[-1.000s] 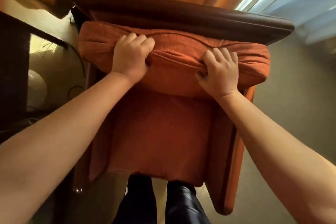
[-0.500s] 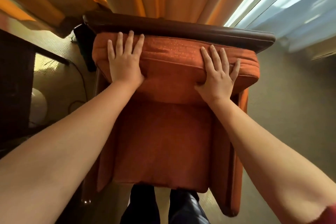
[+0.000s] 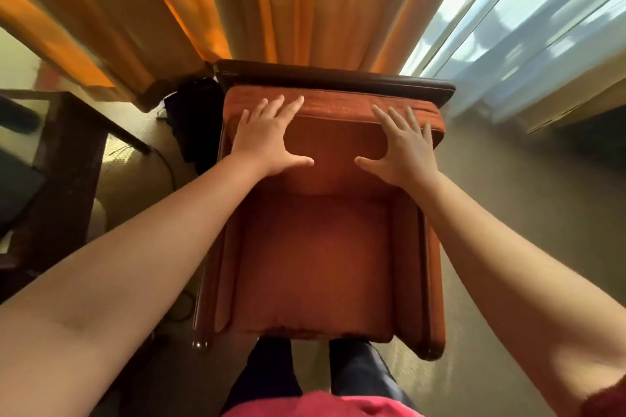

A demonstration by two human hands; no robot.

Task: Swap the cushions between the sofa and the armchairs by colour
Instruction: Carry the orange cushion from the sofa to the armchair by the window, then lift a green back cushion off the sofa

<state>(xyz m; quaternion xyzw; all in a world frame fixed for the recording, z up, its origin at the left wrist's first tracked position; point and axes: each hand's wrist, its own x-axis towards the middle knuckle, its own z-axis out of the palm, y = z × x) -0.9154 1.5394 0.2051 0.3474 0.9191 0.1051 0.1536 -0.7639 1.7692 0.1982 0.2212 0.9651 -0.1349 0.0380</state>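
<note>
An orange-brown cushion [image 3: 335,139] stands upright against the back of an armchair [image 3: 318,274] with an orange seat and a dark brown top rail [image 3: 335,78]. My left hand [image 3: 267,139] lies flat on the cushion's left half with its fingers spread. My right hand [image 3: 403,145] lies flat on the right half, fingers also spread. Neither hand grips the fabric. The cushion's lower edge meets the seat behind my wrists.
Orange curtains [image 3: 210,0] hang behind the chair, with a bright window and sheer drape [image 3: 528,20] to the right. A dark wooden table [image 3: 57,152] stands to the left, with a black bag [image 3: 196,122] and cables beside the chair. My legs [image 3: 315,372] touch the seat's front.
My hands went from clutching the cushion's top edge to lying flat and open on its front face. The cushion now sits upright and smoothed against the chair back, and my view has pulled back.
</note>
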